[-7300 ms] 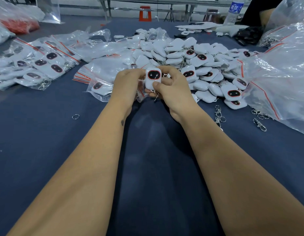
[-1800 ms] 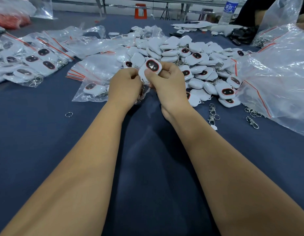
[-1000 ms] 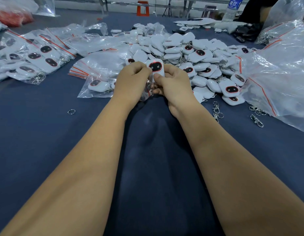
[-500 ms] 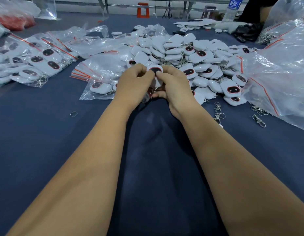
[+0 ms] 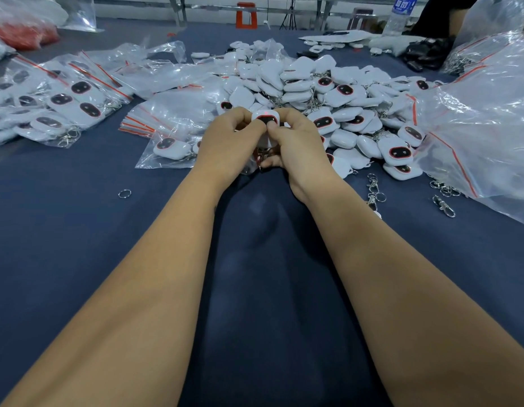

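Observation:
Both hands hold one small white keychain device (image 5: 266, 116) with a black, red-rimmed face, just above the dark blue table (image 5: 78, 230). My left hand (image 5: 228, 145) grips its left side and my right hand (image 5: 296, 145) grips its right side, both thumbs pressed on the black face. A metal clasp (image 5: 262, 160) hangs below the device between the hands. A small red light shows near the device's top edge.
A big pile of the same white devices (image 5: 328, 98) lies behind the hands. Bagged devices (image 5: 64, 104) lie at the left, one bagged device (image 5: 169, 149) beside my left hand. Large plastic bags (image 5: 483, 118) fill the right. Loose clasps (image 5: 375, 192) and a ring (image 5: 124, 193) lie on the cloth.
The device, earlier held upright with its face in full view, now sits lower between both hands with both thumbs over its face. A red light now shows on it.

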### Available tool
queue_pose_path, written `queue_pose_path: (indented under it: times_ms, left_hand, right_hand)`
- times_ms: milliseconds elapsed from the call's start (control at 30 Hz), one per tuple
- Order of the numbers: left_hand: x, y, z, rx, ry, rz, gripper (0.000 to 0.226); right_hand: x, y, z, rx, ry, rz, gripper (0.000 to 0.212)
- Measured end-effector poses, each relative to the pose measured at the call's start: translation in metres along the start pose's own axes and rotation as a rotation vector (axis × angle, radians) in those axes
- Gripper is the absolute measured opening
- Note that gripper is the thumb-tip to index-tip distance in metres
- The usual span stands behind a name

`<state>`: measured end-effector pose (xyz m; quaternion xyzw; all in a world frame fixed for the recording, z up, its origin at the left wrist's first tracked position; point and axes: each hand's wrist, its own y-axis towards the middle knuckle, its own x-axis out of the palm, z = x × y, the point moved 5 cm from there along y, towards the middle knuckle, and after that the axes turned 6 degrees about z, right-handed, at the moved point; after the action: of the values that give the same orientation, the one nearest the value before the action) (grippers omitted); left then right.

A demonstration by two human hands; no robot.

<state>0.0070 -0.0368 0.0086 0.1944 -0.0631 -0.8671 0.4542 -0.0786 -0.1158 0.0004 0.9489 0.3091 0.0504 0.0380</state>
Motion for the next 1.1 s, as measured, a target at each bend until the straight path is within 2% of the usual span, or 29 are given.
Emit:
queue_pose_path:
  times_ms: [167, 333, 633, 733, 867, 1000, 1100]
  left_hand:
    - [-0.001, 0.000, 0.001, -0.006, -0.010, -0.008, 0.015]
    - [-0.003, -0.001, 0.002, -0.008, -0.013, 0.012, 0.023]
    - [-0.005, -0.003, 0.007, 0.023, -0.015, 0.029, 0.017]
    - [-0.009, 0.000, 0.005, -0.028, -0.099, 0.084, 0.022]
    - [-0.004, 0.004, 0.001, 0.068, 0.124, 0.056, 0.034]
    - [0.003, 0.000, 0.004, 0.224, 0.268, -0.046, 0.052]
    - [0.001, -0.001, 0.005, 0.182, 0.102, -0.016, 0.048]
  right_hand:
    - [0.001, 0.000, 0.001, -0.003, -0.012, 0.001, 0.016]
    - [0.001, -0.001, 0.000, 0.005, -0.042, -0.001, 0.018]
    - [0.001, -0.002, -0.003, 0.003, 0.018, 0.058, 0.012]
    - [-0.007, -0.004, -0.011, -0.065, 0.080, 0.211, 0.009]
    - [-0.019, -0.005, -0.019, -0.071, 0.231, 0.349, 0.013]
    - [-0.022, -0.003, -0.018, 0.005, 0.472, 0.332, 0.010]
    - [-0.020, -0.002, -0.017, -0.020, 0.368, 0.311, 0.011]
